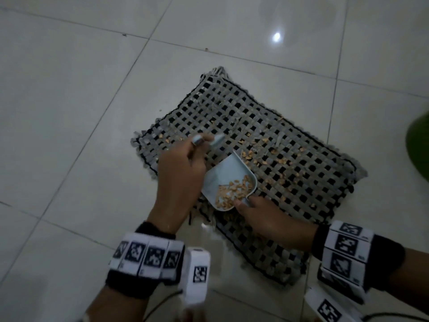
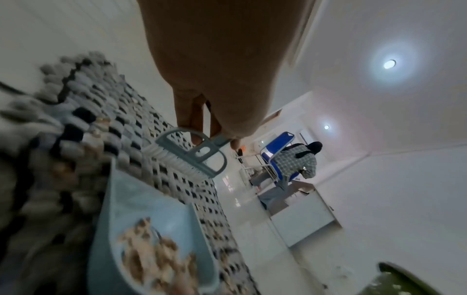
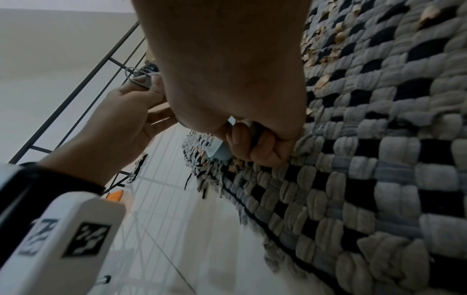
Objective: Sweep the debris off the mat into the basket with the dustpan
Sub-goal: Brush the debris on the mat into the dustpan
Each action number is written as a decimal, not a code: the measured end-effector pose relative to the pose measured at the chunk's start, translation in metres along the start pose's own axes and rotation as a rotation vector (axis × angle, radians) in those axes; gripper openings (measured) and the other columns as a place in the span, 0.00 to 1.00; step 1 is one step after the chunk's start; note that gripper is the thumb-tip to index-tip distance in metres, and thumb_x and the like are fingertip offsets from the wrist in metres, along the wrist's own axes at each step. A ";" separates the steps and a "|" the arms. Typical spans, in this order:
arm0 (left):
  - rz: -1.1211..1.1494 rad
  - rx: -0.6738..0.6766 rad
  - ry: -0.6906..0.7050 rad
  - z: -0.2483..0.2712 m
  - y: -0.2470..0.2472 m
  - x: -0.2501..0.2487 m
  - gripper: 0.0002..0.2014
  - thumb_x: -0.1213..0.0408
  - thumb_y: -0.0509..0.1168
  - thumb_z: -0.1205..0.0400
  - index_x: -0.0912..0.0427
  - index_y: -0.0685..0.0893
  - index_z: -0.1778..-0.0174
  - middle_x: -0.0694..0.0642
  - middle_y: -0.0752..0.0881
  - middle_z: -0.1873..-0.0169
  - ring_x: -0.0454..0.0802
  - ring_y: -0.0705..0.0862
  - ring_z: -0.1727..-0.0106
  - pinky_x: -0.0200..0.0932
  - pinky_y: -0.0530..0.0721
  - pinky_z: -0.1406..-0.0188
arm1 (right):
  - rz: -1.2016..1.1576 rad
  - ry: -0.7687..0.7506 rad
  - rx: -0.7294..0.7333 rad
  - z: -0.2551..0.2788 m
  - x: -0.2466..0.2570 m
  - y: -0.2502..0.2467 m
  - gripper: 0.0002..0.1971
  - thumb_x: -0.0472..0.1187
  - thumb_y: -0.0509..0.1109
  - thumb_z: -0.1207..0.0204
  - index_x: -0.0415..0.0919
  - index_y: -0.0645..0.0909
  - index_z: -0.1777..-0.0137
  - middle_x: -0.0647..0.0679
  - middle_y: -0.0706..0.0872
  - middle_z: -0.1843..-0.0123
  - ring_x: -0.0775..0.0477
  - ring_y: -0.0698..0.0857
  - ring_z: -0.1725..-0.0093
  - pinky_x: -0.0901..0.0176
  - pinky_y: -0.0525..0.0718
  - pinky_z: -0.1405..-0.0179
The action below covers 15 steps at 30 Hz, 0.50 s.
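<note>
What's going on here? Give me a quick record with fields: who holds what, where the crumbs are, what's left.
left hand: holds a small brush, lifted above the mat
right hand: grips the dustpan by its handle
dustpan: on the mat, tan debris piled inside
mat: woven grey and black, on tiled floor
left to sweep: scattered bits beyond the pan's mouth
basket: green edge at right, likely it

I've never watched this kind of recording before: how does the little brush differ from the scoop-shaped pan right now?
The small pale blue plastic brush has a row of white bristles and carries no crumbs; the pale blue plastic dustpan is an open tray with tan crumbs piled inside. The left hand grips the brush above the woven grey-and-black mat, while the right hand holds the dustpan's handle low on the mat. Both are the same pale blue.
</note>
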<state>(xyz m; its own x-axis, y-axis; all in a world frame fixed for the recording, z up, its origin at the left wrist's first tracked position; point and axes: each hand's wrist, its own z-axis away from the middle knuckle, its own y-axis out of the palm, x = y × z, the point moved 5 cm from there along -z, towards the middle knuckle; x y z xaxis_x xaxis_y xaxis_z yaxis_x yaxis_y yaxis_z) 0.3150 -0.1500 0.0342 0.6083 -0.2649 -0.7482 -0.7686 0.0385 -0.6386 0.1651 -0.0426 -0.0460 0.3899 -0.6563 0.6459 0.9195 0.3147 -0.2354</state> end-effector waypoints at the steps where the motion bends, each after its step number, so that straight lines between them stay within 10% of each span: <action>1: -0.030 -0.033 0.007 -0.008 -0.004 0.004 0.11 0.60 0.62 0.11 0.50 0.89 0.40 0.51 0.83 0.73 0.50 0.71 0.78 0.37 0.62 0.81 | 0.002 0.006 -0.003 0.001 0.001 -0.001 0.18 0.53 0.57 0.14 0.40 0.78 0.56 0.49 0.75 0.70 0.51 0.73 0.73 0.61 0.70 0.74; 8: -0.237 0.101 0.114 0.014 0.019 0.005 0.16 0.65 0.61 0.12 0.55 0.86 0.31 0.50 0.91 0.54 0.33 0.76 0.66 0.18 0.71 0.62 | 0.059 0.000 -0.042 -0.001 0.002 -0.015 0.18 0.54 0.60 0.16 0.45 0.74 0.64 0.52 0.74 0.74 0.58 0.72 0.81 0.64 0.68 0.78; 10: -0.206 0.150 0.182 0.038 0.031 -0.010 0.18 0.62 0.57 0.14 0.61 0.87 0.34 0.55 0.92 0.49 0.44 0.87 0.58 0.33 0.84 0.56 | 0.078 -0.003 -0.055 -0.003 0.001 -0.016 0.19 0.54 0.59 0.16 0.41 0.75 0.62 0.49 0.75 0.72 0.53 0.73 0.76 0.62 0.68 0.75; 12: -0.220 0.153 0.266 0.054 0.037 -0.028 0.19 0.61 0.56 0.15 0.65 0.88 0.38 0.58 0.92 0.54 0.53 0.89 0.61 0.44 0.88 0.62 | 0.090 -0.011 -0.045 -0.005 0.000 -0.015 0.20 0.54 0.59 0.16 0.39 0.75 0.62 0.45 0.75 0.69 0.48 0.73 0.73 0.59 0.69 0.72; 15: -0.136 0.078 0.219 0.048 0.027 -0.035 0.12 0.65 0.61 0.11 0.63 0.89 0.41 0.51 0.89 0.65 0.41 0.85 0.69 0.32 0.81 0.75 | 0.113 -0.019 -0.058 -0.005 -0.002 -0.016 0.21 0.54 0.59 0.16 0.38 0.74 0.62 0.43 0.75 0.67 0.45 0.73 0.69 0.57 0.69 0.69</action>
<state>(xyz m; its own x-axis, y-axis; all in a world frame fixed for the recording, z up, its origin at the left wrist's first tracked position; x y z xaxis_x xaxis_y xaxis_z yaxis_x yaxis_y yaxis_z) 0.2827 -0.0934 0.0349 0.6408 -0.4746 -0.6034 -0.6602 0.0604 -0.7486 0.1497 -0.0500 -0.0468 0.4908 -0.6057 0.6263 0.8712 0.3456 -0.3486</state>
